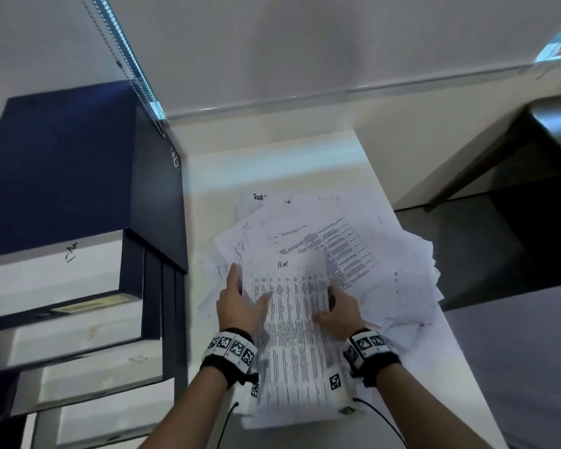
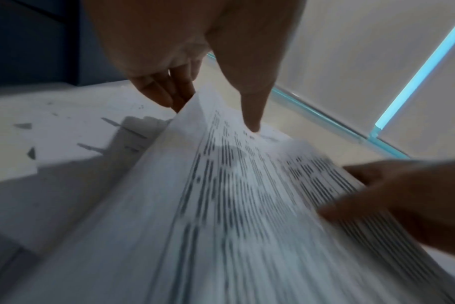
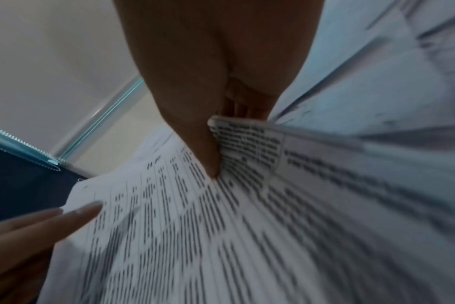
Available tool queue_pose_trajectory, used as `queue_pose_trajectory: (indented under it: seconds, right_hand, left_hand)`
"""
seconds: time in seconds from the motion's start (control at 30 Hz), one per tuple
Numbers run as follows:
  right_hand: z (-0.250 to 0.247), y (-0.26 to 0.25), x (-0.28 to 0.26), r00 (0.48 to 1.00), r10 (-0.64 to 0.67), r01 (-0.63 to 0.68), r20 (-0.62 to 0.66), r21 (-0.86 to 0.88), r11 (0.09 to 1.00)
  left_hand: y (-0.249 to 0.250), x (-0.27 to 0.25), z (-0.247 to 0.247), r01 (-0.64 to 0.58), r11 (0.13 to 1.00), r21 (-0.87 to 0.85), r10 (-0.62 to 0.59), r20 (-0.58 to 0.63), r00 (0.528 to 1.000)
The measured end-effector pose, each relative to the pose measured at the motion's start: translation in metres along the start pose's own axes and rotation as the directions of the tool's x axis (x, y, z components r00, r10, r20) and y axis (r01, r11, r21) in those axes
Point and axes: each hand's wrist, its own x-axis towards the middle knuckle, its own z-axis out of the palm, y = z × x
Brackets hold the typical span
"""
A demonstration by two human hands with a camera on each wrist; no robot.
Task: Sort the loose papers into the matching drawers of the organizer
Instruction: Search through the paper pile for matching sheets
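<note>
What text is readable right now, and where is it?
"HR": handwritten at the top of the sheet held by both hands.
"Task": top sheet edge at the far end of the paper pile, rest hidden.
Handwritten mark on the top drawer: unclear.
Printed text: blurred.

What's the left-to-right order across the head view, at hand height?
Dark blue organizer with its drawers pulled out → left hand holding the left edge of the HR sheet → HR sheet → right hand pinching its right edge → loose paper pile → dark floor.
</note>
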Motion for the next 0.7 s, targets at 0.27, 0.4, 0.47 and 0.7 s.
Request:
queue_pose_trajectory:
  seconds: [0.27,0.4,0.47,0.7]
  right_hand:
    - [-0.046,-0.021,-0.014,0.912,-0.197,0.250,0.359,-0.107,0.962]
    - [-0.053,-0.061,0.036,0.919,-0.326,0.393,0.222,-0.467,0.792]
    - [-0.039,-0.082,0.063,0.870,-0.385,0.492,0.309,-0.609,0.622]
    - [-0.003,-0.110,0.105,0.874,-0.204,0.480,0.441,-0.849,0.221]
  left_hand:
    - [-0.023,-0.005,-0.034,0.174,0.979,0.102,-0.200,0.377,0.904]
    - [-0.053,-0.031,-0.043,0.096,0.958,0.271,-0.203,0.401,0.893]
    - [-0.067,-0.040,-0.047,0.136,0.955,0.265,-0.234,0.382,0.894]
    - [-0.083,-0.049,-0.063,0.266,0.962,-0.068,-0.256,0.124,0.959]
